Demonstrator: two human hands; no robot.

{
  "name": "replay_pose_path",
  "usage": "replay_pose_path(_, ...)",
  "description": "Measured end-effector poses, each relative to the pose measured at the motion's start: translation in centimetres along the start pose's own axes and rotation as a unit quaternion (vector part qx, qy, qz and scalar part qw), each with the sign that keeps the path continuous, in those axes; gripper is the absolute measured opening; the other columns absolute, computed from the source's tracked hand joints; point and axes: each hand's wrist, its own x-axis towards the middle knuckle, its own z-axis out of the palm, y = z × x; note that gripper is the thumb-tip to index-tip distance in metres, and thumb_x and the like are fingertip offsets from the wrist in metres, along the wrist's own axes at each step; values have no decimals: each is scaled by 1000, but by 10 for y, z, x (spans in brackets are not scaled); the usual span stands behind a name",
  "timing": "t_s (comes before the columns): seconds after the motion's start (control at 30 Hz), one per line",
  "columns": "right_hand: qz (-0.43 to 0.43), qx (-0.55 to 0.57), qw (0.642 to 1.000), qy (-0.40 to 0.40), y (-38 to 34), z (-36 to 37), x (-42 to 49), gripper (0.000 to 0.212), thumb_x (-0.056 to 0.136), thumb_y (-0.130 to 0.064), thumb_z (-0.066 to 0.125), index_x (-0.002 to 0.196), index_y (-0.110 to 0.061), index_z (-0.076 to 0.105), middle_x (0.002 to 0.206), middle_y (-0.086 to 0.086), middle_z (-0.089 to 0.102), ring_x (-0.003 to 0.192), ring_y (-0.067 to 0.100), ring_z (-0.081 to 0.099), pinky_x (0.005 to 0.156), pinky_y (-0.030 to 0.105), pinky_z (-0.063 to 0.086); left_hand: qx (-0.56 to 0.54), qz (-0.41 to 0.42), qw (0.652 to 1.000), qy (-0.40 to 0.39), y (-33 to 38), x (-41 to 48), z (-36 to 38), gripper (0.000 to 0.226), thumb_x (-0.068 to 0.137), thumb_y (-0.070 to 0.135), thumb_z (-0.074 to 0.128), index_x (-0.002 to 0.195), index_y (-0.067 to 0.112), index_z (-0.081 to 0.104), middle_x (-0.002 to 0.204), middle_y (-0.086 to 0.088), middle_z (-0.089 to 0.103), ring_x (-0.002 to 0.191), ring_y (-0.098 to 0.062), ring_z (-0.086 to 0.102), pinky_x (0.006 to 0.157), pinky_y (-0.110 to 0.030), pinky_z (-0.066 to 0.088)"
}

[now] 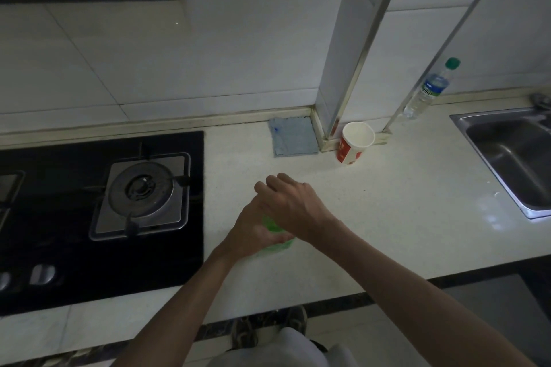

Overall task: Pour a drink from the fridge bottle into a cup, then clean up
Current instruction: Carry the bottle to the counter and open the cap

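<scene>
Fingers [269, 183] of the right hand [290, 207] curled down over the top of the green translucent plastic bottle [275, 235], apparently on its cap, though the cap itself was hidden, so whether they were clamped or only resting could not be told. The left hand [253, 231] wrapped around the bottle's body, steadying it on the pale speckled countertop [402, 202].

The red-and-white paper cup [354, 141] stood empty-looking and well apart, near the tiled column at the back, beside a folded grey cloth [293, 135].

A sudden release of the cap could probably jolt the bottle and spill; a squeeze of the soft body might push liquid out.

Open counter lay between bottle and cup. The black glass gas hob [101, 211] bounded the left, the steel sink [512, 152] the right, the counter's front edge close below the forearms.
</scene>
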Motion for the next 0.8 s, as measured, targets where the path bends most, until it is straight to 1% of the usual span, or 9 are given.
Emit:
replay_pose_path(0.1,57,-17,998,-3,8,-3,-1,29,85,-27,72,101,-6,60,80,7,62,67,18,50,49,29,44,14,14,1000,2,2,4,-3,66,63,50,86,120,33,56,117,12,60,107,-7,60,91,-31,54)
replay_pose_path(0.17,62,-27,998,-3,14,-7,-4,34,87,-38,69,98,-7,61,81,6,63,69,16,47,52,28,38,18,21,1000,-2,4,5,-5,63,63,50,86,117,29,59,113,13,59,103,-8,59,88,-37,54)
replay_pose_path(0.27,39,-18,998,-43,17,-15,-8,36,92,-42,60,105,-8,63,92,6,66,79,18,53,62,34,52,23,15,1000,-5,4,6,-5,63,63,52,86,115,30,57,108,13,59,99,-8,60,84,-37,54)
replay_pose_path(0.33,12,-11,998,-54,16,-18,-11,35,92,-35,61,114,-8,63,97,8,67,84,20,55,66,35,54,22,3,1000,-3,2,6,-5,64,62,51,87,115,43,53,110,13,60,99,-7,62,84,-33,55)
replay_pose_path(0.4,-26,-20,998,-49,15,-18,-14,32,87,-25,66,114,-7,66,94,9,66,82,20,53,61,31,50,14,-11,1000,-2,1,5,-4,64,63,42,89,112,51,48,111,20,57,102,4,59,84,-20,51)
replay_pose_path(0.53,-68,-21,996,-49,16,-18,-15,33,80,-15,75,111,-7,68,93,8,64,80,18,50,61,29,51,3,-18,1000,2,-1,3,-3,73,65,25,91,117,38,41,109,33,42,101,31,43,82,3,34)
replay_pose_path(0.63,-82,9,996,-35,23,-22,-17,37,77,-11,78,111,-9,65,96,8,63,82,18,51,63,29,51,7,-15,1000,-4,4,4,-5,66,64,41,90,113,47,47,111,25,52,103,12,54,85,-7,43)
replay_pose_path(0.7,-65,63,996,-16,28,-26,-22,30,80,-10,75,106,-10,61,99,5,62,86,18,52,67,29,51,5,-8,1000,-6,4,5,-6,65,62,49,89,116,38,54,111,16,57,101,-1,59,83,-22,51)
replay_pose_path(0.8,17,165,985,42,40,-25,-41,21,80,-8,75,93,-12,58,97,1,63,88,15,52,73,24,50,9,-3,1000,-1,7,6,-8,70,59,47,90,118,30,57,112,16,56,100,0,58,84,-22,49)
